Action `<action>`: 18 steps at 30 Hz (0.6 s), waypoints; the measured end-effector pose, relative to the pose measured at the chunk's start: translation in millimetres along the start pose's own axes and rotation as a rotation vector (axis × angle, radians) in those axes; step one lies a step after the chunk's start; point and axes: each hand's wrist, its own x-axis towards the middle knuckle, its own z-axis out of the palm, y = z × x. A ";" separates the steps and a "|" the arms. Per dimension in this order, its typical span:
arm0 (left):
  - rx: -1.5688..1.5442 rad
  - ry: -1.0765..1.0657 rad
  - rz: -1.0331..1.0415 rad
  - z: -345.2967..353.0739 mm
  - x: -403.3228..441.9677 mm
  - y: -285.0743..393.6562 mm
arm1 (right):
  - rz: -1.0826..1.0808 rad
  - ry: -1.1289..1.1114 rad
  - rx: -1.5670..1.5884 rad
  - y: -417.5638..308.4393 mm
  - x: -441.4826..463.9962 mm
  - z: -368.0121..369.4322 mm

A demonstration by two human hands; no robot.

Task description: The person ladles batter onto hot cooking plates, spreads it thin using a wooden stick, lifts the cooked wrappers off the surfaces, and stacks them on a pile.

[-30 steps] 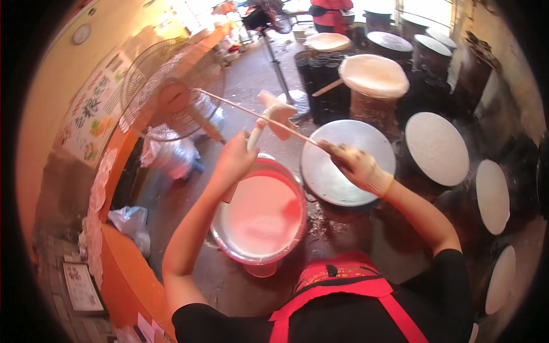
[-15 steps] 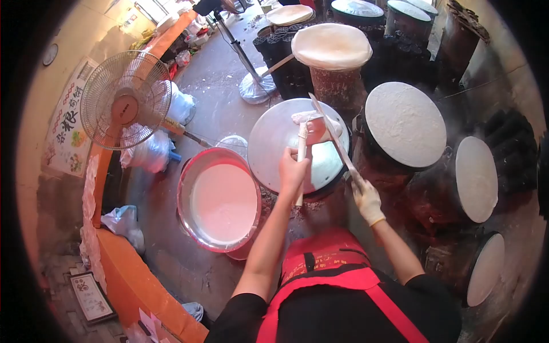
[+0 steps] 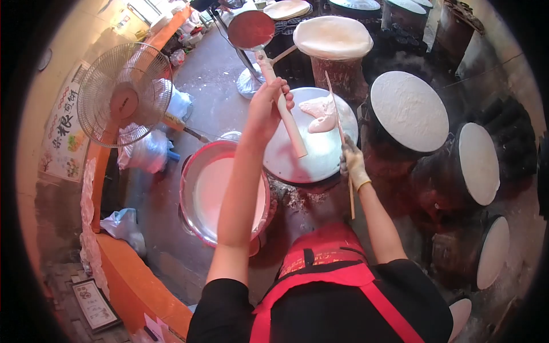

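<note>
My bare left hand (image 3: 269, 107) is wrapped round the pale handle of a ladle (image 3: 251, 31), whose reddish bowl is raised beyond the round griddle (image 3: 280, 155). A whitish puddle of batter (image 3: 321, 114) lies on the griddle's far middle. My right hand (image 3: 354, 163), in a pale glove with darkened fingers, grips a long thin wooden spreader (image 3: 337, 111) at the griddle's right rim. The spreader's blade stands on edge beside the batter; I cannot tell whether they touch. Left of the griddle, a red-rimmed basin (image 3: 184, 200) holds pale batter, partly hidden by my left forearm.
Several griddles covered with pale sheets, such as this pancake (image 3: 409, 111), stand in a curve on the right. A stack of thin pancakes (image 3: 333, 37) sits on a stand ahead. A fan (image 3: 124, 98) stands left, near an orange counter (image 3: 131, 274) and plastic bags (image 3: 124, 228).
The ladle has lifted off the griddle, forward and left, with my left hand. Batter is left on the surface. My right hand has drawn slightly back and left with the spreader.
</note>
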 end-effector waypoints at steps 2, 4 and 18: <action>0.060 -0.063 -0.243 -48.2 -4.0 5.1 | 0.012 0.005 0.179 7.6 -24.8 2.3; 0.346 0.055 -0.321 -97.3 -36.6 -10.5 | -0.061 0.035 0.390 34.8 -51.3 6.7; 0.000 0.664 -0.395 -274.2 -280.7 -60.9 | 0.024 -0.057 0.055 19.2 7.2 143.9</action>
